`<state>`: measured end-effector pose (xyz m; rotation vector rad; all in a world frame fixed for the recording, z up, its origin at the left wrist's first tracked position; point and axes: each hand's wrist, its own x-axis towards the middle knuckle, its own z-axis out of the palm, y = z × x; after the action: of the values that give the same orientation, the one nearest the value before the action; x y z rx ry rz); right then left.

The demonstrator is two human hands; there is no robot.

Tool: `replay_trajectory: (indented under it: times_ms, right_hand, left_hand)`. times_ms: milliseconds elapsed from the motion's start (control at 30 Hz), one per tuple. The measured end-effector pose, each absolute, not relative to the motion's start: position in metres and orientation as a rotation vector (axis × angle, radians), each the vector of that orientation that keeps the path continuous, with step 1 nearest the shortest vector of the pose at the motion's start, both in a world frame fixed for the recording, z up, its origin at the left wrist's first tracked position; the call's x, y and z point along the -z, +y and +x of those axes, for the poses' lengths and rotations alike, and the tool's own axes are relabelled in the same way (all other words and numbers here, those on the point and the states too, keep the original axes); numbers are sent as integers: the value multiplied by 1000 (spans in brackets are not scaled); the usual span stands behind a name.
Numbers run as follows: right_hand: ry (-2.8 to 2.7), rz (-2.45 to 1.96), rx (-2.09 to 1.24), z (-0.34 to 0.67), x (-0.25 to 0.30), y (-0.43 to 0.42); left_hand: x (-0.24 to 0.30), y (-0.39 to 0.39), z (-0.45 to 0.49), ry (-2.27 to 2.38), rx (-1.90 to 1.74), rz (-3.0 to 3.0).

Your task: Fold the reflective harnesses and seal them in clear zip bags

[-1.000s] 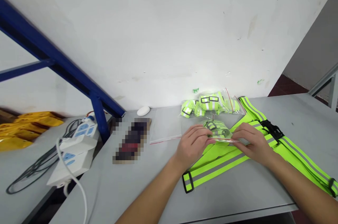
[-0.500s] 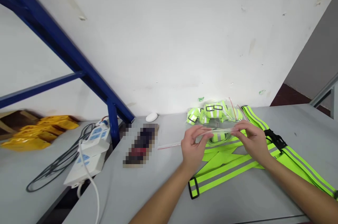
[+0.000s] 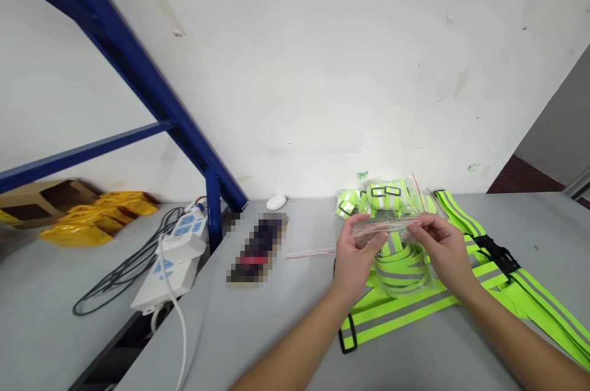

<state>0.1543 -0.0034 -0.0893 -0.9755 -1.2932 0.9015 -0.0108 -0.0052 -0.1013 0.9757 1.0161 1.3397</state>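
Observation:
Between my hands hangs a clear zip bag (image 3: pixel 385 230) with a red line along its top. Inside it lies a rolled neon-green reflective strap (image 3: pixel 403 271) with a grey stripe. My left hand (image 3: pixel 357 256) pinches the left end of the bag's top edge. At the right end, the fingers of my right hand (image 3: pixel 440 249) are closed on the same edge. Under the bag and my wrists spreads a neon-green reflective harness (image 3: pixel 401 317) with a black buckle (image 3: pixel 500 254). Behind my hands sit bagged rolled straps (image 3: pixel 387 196) against the wall.
A flat clear bag (image 3: pixel 308 237) lies left of my hands, near a pixelated item (image 3: pixel 258 249) and a white oval object (image 3: pixel 276 202). Farther left are power strips (image 3: pixel 173 262), cables, yellow packets (image 3: pixel 101 216), a cardboard box (image 3: pixel 46 200) and a blue metal frame (image 3: pixel 152 96).
The held bag has tilted, so its front and the rolled strap inside now show below my fingers. My hands still grip its top edge. The view has shifted slightly left.

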Motion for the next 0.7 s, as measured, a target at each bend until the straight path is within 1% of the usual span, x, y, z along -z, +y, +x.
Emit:
replay_trajectory:
  times_ms: [133,233,400,500,700]
  right_hand:
    - [-1382,-984,-905,170,96,1]
    - [-1452,-935,-974,180,91,5]
    - [-1460,-825,-1059,185,85,5]
    - [-1463,-783,-1030,184,83,2]
    - [-1547,-790,-974,184,80,3]
  left_hand:
    - [101,-7,-7,1103,-1369,1008]
    - [99,-12,-6,1134,-1402,1049]
    - [96,-24,-3,1185,-1587,1124]
    - [95,-28,-2,1180,-1675,1186]
    - [103,-24,-3,1157,-1649,1230]
